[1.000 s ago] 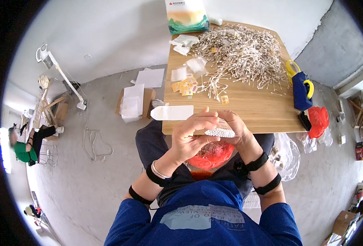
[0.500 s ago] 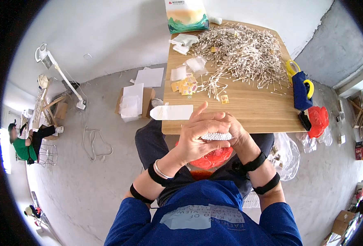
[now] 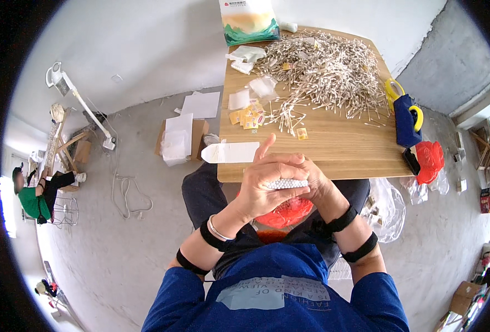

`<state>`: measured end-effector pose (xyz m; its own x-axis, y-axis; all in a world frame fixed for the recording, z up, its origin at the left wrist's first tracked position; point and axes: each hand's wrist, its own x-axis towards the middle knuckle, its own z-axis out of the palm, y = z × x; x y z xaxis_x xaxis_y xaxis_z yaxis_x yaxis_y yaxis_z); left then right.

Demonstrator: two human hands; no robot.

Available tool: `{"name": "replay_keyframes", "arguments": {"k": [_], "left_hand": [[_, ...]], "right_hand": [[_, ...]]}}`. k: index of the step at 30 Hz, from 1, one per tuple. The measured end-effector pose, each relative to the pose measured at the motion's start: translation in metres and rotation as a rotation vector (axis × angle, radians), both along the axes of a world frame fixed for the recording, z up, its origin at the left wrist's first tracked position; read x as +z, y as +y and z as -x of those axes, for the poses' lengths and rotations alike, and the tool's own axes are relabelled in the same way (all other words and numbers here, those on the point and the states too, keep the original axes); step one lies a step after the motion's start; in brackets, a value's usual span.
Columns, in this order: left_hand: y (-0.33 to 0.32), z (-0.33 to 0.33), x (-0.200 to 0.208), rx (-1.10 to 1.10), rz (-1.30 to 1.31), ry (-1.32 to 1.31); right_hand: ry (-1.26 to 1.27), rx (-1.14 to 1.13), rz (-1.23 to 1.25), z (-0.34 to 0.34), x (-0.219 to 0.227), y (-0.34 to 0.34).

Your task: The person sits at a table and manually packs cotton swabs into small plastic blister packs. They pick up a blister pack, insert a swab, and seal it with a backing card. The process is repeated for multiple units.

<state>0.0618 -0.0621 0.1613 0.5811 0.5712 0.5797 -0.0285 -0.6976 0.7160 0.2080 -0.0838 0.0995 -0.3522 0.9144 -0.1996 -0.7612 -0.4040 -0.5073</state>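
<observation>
Between my two hands is a tight bundle of cotton swabs (image 3: 287, 183), its white tips facing me. My left hand (image 3: 264, 180) is closed round the left side of the bundle, its index finger sticking up. Fingers of my right hand (image 3: 318, 182) wrap the other side, partly hidden behind the left. Just beyond the left hand, a white card strip with a pointed end (image 3: 234, 152) lies at the table's near left edge. Farther back spreads a big heap of loose cotton swabs (image 3: 333, 72), with a small scatter of them nearer me.
On the wooden table (image 3: 344, 149) are small yellow cards (image 3: 248, 116), clear plastic bags (image 3: 262, 87) and a printed bag (image 3: 249, 22). A blue tape dispenser (image 3: 405, 122) stands at the right edge by a red plastic bag (image 3: 430, 162). A person (image 3: 34, 199) sits far left.
Both hands have shifted very slightly left with the bundle still between them. The bundle's tips are a little more covered by the fingers.
</observation>
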Motion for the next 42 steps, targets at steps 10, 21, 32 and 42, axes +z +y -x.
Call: {"name": "replay_keyframes", "arguments": {"k": [10, 21, 32, 42], "left_hand": [[0.010, 0.017, -0.026, 0.032, 0.433, -0.148], [0.047, 0.017, -0.113, 0.272, 0.744, 0.084], [0.039, 0.017, -0.130, 0.271, 0.640, 0.112], [0.039, 0.017, -0.130, 0.212, 0.579, 0.143]], "right_hand": [[-0.623, -0.057, -0.053, -0.025, 0.003, 0.023], [-1.669, -0.113, -0.794, -0.028, -0.018, 0.052], [-1.582, -0.209, -0.805, -0.034, -0.058, 0.025], [-1.452, -0.255, -0.604, -0.027, -0.059, 0.015]]}}
